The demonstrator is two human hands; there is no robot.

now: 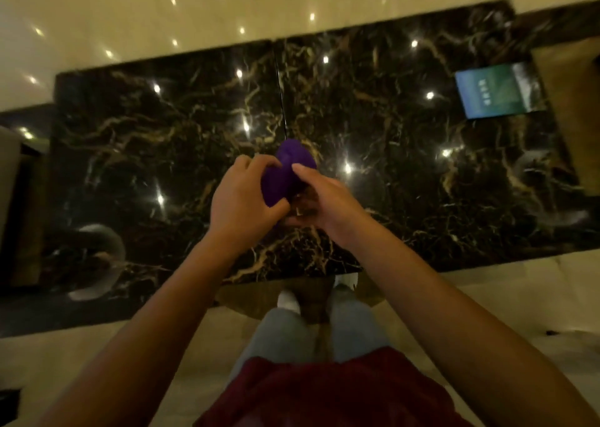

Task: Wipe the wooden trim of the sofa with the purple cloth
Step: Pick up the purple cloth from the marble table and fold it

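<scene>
a: between both hands, above the dark gold-veined marble tabletop (162, 141), sits the bunched purple cloth (285, 173). left hand (242, 199) clamps its near side, right hand (324, 199) pinches the far edge with fingertips.

b: risk?

a: wad's loose; may slip from that pinch onto the table. sofa's wooden trim not clearly in view, so the reach starts blind.

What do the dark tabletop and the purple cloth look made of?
The tabletop looks like polished dark marble or a marble-look stone: gold-brown veining and sharp reflections of ceiling lights. The purple cloth, bunched between left hand and right hand, looks soft and matte, probably microfibre or terry; blur hides the weave.
</scene>
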